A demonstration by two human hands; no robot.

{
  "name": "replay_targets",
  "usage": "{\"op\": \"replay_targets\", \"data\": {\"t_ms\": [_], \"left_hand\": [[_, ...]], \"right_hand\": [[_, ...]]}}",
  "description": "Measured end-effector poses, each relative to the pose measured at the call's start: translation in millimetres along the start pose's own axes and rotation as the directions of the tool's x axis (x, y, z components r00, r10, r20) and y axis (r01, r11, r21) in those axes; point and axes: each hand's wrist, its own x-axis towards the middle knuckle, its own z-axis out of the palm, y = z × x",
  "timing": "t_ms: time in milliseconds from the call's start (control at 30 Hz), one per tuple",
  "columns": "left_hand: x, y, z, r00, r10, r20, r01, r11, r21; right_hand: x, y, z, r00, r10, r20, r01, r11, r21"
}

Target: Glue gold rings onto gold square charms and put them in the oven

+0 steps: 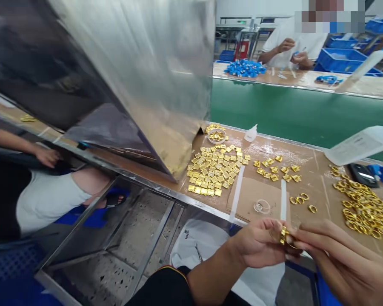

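Low at the right, in front of the bench edge, my left hand (258, 243) is closed in a pinch round a shiny gold ring (283, 235). My right hand (341, 255) meets it from the other side, its fingertips closed on the same ring; the exact contact is partly hidden. Just beyond, a brown cardboard sheet (253, 195) is taped down, with a loop of clear thread (262, 206) on it. Several loose gold rings (300, 199) lie near it, and a large heap of gold rings (365, 208) is at the right. Square gold pieces (215, 163) spread out left of the cardboard.
A large metal hood (147, 63) stands on the bench at left. Behind the bench runs a green belt (290, 106). A small white bottle (251, 133), a tilted large bottle (364, 144) and a black phone-like object (364, 175) are nearby. Co-workers sit opposite (293, 42) and left (47, 191).
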Motion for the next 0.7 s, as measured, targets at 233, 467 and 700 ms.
{"op": "replay_targets", "data": {"t_ms": [233,467,700], "left_hand": [[4,-5,-7.6,0.997,0.071,-0.001,-0.071,0.997,0.022],[-24,5,20.2,0.984,0.161,-0.076,-0.155,0.985,0.075],[-33,21,22.9,0.986,0.169,-0.001,-0.166,0.967,0.191]], "right_hand": [[-5,8,6,0.999,-0.028,-0.019,0.029,0.998,0.053],[3,-20,12,0.999,0.035,-0.041,-0.029,0.99,0.14],[-40,44,1,0.917,0.312,-0.248,-0.332,0.942,-0.043]]}}
